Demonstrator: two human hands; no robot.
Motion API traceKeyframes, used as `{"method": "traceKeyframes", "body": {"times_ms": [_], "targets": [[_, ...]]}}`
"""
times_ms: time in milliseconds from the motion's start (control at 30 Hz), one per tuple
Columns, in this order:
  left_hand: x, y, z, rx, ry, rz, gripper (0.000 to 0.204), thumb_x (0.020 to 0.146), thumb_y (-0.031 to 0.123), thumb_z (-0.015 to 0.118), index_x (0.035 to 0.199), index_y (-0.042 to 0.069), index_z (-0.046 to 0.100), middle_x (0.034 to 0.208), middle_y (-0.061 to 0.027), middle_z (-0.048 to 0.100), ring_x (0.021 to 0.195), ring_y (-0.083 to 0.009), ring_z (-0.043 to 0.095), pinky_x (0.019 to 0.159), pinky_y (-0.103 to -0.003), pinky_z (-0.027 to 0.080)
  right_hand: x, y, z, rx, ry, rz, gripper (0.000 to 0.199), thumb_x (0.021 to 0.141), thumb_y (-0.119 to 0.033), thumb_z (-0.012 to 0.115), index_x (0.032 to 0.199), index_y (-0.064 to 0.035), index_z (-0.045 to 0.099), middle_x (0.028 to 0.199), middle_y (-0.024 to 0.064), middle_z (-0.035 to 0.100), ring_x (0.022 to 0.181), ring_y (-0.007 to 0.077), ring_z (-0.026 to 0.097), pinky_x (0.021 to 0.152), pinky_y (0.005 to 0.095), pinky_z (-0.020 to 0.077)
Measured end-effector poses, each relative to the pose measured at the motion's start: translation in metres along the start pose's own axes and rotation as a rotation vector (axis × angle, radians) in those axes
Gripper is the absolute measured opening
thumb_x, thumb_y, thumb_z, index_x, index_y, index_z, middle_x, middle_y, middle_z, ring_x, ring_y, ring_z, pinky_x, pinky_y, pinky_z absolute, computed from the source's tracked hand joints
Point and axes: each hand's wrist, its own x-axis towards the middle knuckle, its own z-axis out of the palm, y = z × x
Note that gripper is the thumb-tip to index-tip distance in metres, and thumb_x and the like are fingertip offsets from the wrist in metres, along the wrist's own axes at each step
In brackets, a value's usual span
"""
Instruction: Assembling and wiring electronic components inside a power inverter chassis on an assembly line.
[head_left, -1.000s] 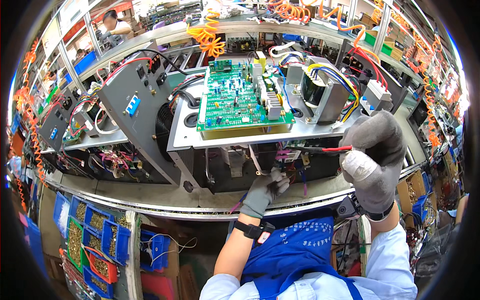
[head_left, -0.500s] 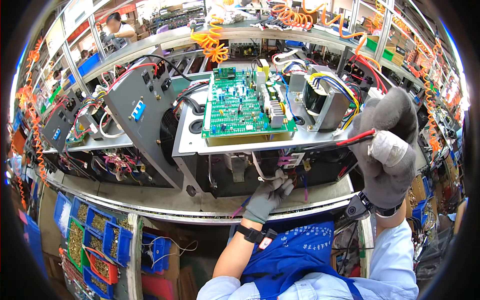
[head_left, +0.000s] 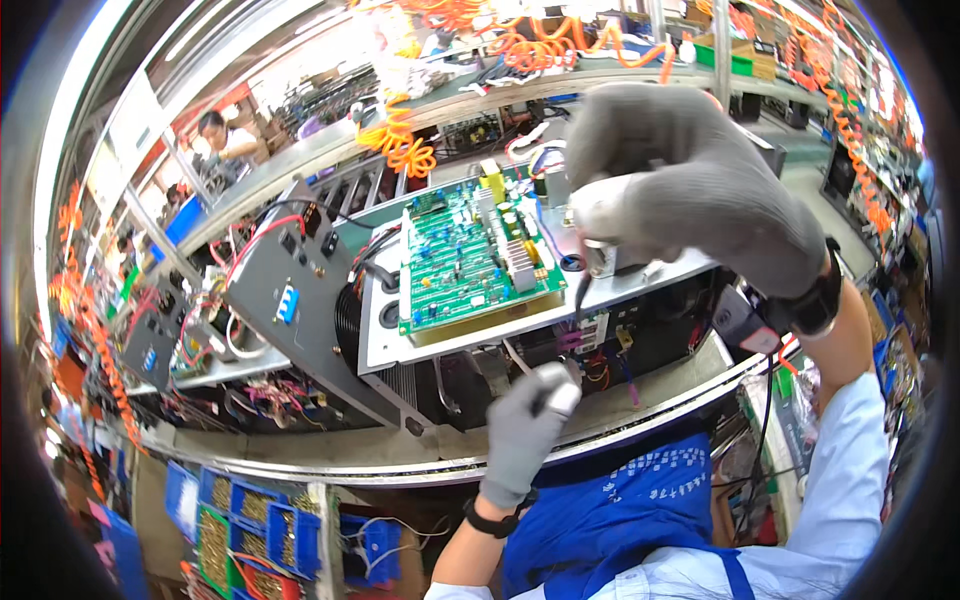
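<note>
My right hand (head_left: 700, 190), in a grey glove with pale fingertips, is raised over the right part of the metal chassis plate (head_left: 480, 333). Its fingers are closed, and a thin black cable (head_left: 582, 292) hangs below them; motion blurs the grip. My left hand (head_left: 527, 430), also gloved, is in front of the unit's lower opening. Its thumb and fingers are pinched at the end of a whitish cable (head_left: 514, 356) coming from under the plate. A green circuit board (head_left: 450, 262) with many components lies on the plate. My right hand covers much of the transformer area.
To the left stands a grey panel (head_left: 275, 270) with a blue switch (head_left: 289, 305). Blue bins (head_left: 250, 502) of small metal parts are at lower left. Orange coiled hoses (head_left: 405, 140) hang above. A person (head_left: 228, 145) works at the far left. A rail (head_left: 440, 466) runs along the front.
My right hand has moved left and up over the plate, and the red cable part is out of sight. My left hand has drawn back toward me. The view has shifted and tilted.
</note>
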Motion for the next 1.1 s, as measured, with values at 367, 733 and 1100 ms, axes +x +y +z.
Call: {"method": "traceKeyframes", "body": {"times_ms": [367, 733, 1100], "targets": [[0.028, 0.132, 0.007, -0.229, -0.303, 0.058, 0.036, 0.097, 0.032, 0.051, 0.094, -0.003, 0.058, 0.064, -0.0026, 0.057, 0.044, -0.0023, 0.039, 0.042, -0.018, 0.027, -0.007, 0.031, -0.016, -0.481, -0.303, -0.053, 0.014, 0.074, -0.014, 0.065, 0.075, -0.0005, 0.063, 0.062, 0.0070, 0.061, 0.055, 0.0116, 0.057, 0.051, 0.0283, 0.0447], [0.030, 0.018, 0.034, -0.331, -0.203, -0.383, 0.029, 0.098, 0.021, 0.050, 0.108, -0.005, 0.060, 0.070, -0.0060, 0.063, 0.044, -0.0049, 0.042, 0.039, -0.019, 0.030, 0.018, 0.067, -0.049, -0.512, -0.106, -0.187, 0.023, 0.076, -0.021, 0.062, 0.088, -0.0021, 0.068, 0.080, 0.0152, 0.068, 0.074, 0.0288, 0.066, 0.071, 0.0373, 0.0520], [0.085, -0.005, 0.055, -0.188, 0.194, -0.260, 0.022, 0.092, 0.012, 0.050, 0.078, 0.001, 0.063, 0.062, -0.0041, 0.061, 0.041, -0.0072, 0.047, 0.036, -0.020, 0.034, 0.059, 0.062, -0.005, -1.286, -0.535, -0.136, 0.018, 0.074, -0.018, 0.065, 0.085, -0.0060, 0.073, 0.082, 0.0152, 0.069, 0.079, 0.0310, 0.068, 0.074, 0.0424, 0.0519]]}}
